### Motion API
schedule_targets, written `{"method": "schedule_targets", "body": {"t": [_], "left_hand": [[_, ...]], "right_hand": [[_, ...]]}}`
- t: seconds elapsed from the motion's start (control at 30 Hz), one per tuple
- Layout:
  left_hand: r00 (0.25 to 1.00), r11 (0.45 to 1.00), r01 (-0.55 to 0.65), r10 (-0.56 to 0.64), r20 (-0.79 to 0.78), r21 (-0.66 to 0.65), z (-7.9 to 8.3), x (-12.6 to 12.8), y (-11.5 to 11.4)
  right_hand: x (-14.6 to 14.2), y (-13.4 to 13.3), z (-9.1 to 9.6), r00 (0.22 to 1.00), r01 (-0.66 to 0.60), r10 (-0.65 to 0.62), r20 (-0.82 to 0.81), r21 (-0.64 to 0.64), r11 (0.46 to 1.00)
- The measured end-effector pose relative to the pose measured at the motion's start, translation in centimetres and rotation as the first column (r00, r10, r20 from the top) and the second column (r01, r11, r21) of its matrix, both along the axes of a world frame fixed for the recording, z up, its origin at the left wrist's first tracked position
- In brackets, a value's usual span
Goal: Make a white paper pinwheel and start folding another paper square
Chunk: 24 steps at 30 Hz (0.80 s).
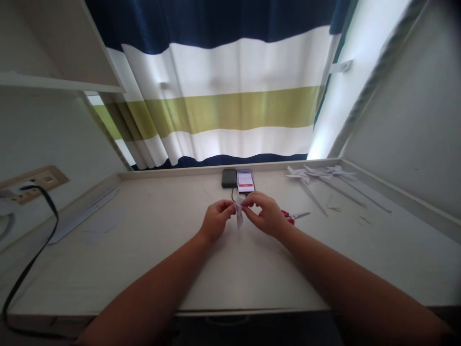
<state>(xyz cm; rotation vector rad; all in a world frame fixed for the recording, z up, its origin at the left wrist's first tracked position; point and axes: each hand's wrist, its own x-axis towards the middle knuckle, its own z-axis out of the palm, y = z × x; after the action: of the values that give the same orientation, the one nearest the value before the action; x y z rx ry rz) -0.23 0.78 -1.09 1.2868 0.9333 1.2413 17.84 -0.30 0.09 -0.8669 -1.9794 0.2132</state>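
Note:
A small piece of folded white paper (239, 218) is held up between my two hands over the middle of the desk. My left hand (217, 218) pinches its left side between thumb and forefinger. From the right, the fingertips of my right hand (264, 214) close on the paper too; any tiny part between them is too small to make out. Red-handled scissors (289, 218) lie just beyond my right hand, partly covered by it. At the back right lie several paper pinwheels (298, 174) on thin sticks.
A phone (246, 181) with a lit screen and a black box (229, 178) with a cable stand at the back. Paper sheets (90, 210) lie left, near a black cord (54, 211) from a wall socket (46, 179). Thin brown bits (334, 209) lie right. A curtain (223, 110) hangs behind.

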Motion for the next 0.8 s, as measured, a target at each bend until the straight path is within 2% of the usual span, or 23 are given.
{"method": "schedule_targets", "body": {"t": [0.13, 0.33, 0.43, 0.67, 0.8], "left_hand": [[0.999, 0.999, 0.054, -0.054, -0.005, 0.002, -0.1, -0.2, 0.0], [0.984, 0.984, 0.177, -0.176, 0.039, -0.030, -0.5, -0.2, -0.3], [0.976, 0.976, 0.214, -0.212, 0.048, -0.036, -0.7, -0.1, -0.3], [0.982, 0.983, 0.180, -0.178, 0.064, -0.027, -0.5, 0.3, -0.5], [0.989, 0.989, 0.148, -0.148, 0.029, -0.016, -0.2, 0.7, -0.9]], "right_hand": [[0.6, -0.3, 0.7, 0.995, -0.057, 0.059, -0.076, 0.032, 0.998], [1.1, -0.6, 0.8, 0.989, -0.107, 0.089, -0.118, -0.149, 0.983], [1.0, -0.6, 0.7, 0.989, -0.115, 0.096, -0.114, -0.176, 0.978], [0.4, -1.1, 0.6, 0.976, -0.163, 0.139, -0.166, -0.146, 0.976], [0.8, -1.4, 0.3, 0.992, -0.067, 0.050, -0.112, -0.159, 0.985]]}}
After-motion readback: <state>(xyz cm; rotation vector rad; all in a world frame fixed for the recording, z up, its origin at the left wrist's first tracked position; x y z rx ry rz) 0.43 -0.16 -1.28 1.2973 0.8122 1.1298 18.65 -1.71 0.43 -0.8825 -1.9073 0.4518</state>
